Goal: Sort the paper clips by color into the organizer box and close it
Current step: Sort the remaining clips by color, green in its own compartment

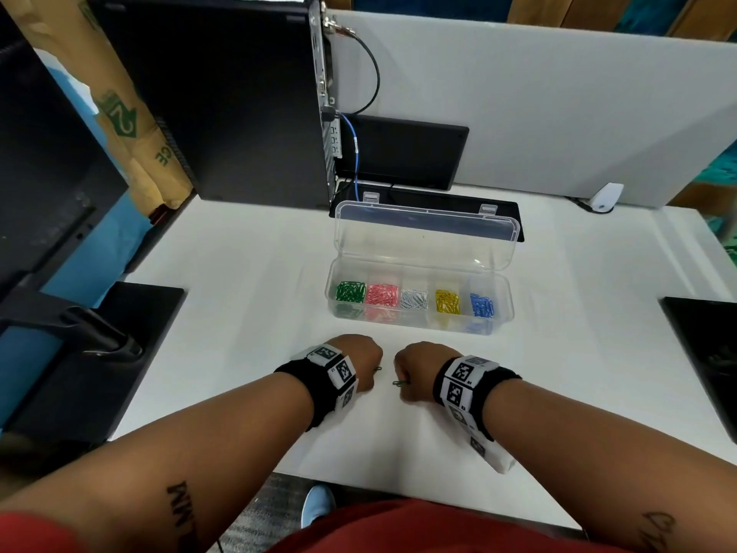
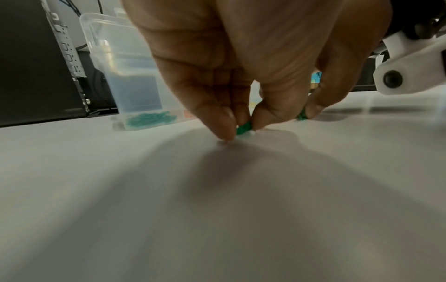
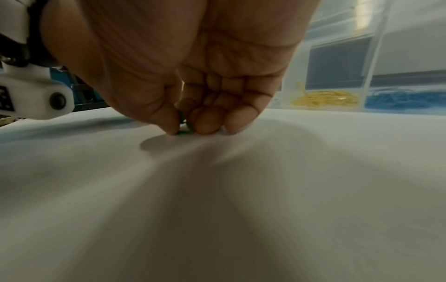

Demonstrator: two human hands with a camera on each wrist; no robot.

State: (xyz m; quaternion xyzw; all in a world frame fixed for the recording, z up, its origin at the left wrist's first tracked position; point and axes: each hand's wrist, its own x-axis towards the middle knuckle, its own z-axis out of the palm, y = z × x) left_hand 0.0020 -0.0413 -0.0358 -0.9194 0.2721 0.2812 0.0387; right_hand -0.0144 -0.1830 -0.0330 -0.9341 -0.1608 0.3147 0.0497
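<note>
The clear organizer box [image 1: 503,309] stands open on the white desk, its lid [image 1: 426,237] tilted back. Its compartments hold green [image 1: 351,291], pink [image 1: 383,295], white [image 1: 414,300], yellow [image 1: 447,302] and blue [image 1: 482,306] paper clips. Near the desk's front, my left hand [image 1: 361,355] pinches a green paper clip [image 2: 243,128] against the desk. Close beside it, my right hand [image 1: 414,369] pinches another green paper clip [image 3: 184,126] at the surface. The box is also in the left wrist view [image 2: 125,63] and the right wrist view [image 3: 376,57].
A black computer tower [image 1: 215,97] with cables stands at the back left, beside a black cable tray [image 1: 514,221]. Black monitor bases sit at the left [image 1: 99,361] and right [image 1: 706,345] desk edges. A grey partition [image 1: 538,105] closes the back.
</note>
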